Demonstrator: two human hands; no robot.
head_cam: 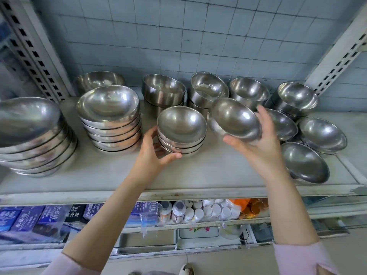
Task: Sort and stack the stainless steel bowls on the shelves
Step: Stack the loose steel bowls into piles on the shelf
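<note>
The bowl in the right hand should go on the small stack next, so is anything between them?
Nothing visible: the held bowl hangs tilted just right of the small stack, whose top bowl is empty.

Bright, even, diffuse light; source out of frame. Soft white highlights inside tilted round stainless steel bowl (234,118) and short stack of round stainless steel bowls (181,128); no harsh glare. Faint shadows on pale grey shelf board (208,171). Wide-angle bowing: white perforated metal uprights (29,46) splay outward. Blue printed cartons (29,217) below smeared, soft.

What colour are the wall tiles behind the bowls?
Pale blue-grey wall tiles, shown best in the head view.
</note>
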